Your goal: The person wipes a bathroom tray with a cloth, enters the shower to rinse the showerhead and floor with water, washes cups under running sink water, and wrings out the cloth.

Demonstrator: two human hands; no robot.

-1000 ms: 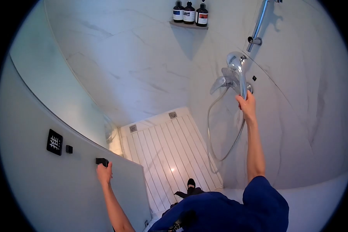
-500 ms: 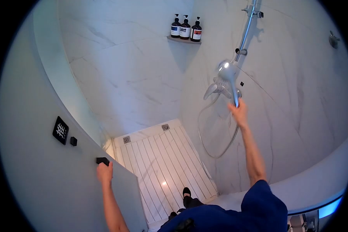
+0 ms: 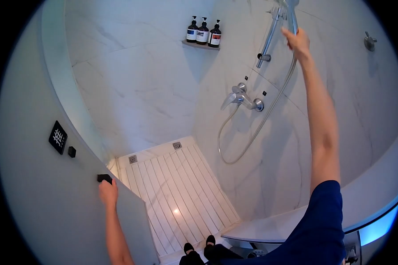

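Note:
My right hand (image 3: 299, 44), raised at the upper right, is closed around the handle of a chrome shower head (image 3: 292, 15). The top of the shower head is cut off by the frame's edge, beside the upper part of the slide rail (image 3: 269, 37). From the grip a flexible hose (image 3: 278, 95) loops down to the chrome mixer tap (image 3: 239, 98) on the marble-look wall. At lower left my left hand (image 3: 108, 192) has its fingers wrapped round a black door handle (image 3: 104, 178) on the frosted glass door (image 3: 75, 198).
Three dark pump bottles (image 3: 202, 33) stand on a corner shelf (image 3: 201, 44). A black sign (image 3: 58, 137) is on the door. The slatted floor (image 3: 168, 190) has two drains along its far edge. A wall hook (image 3: 370, 41) is at right; a pale ledge (image 3: 269, 229) runs along the lower right.
My right hand has lifted the shower head from in front of the mixer tap up beside the slide rail, drawing the hose upward. My left hand stays on the door handle; the view has shifted slightly.

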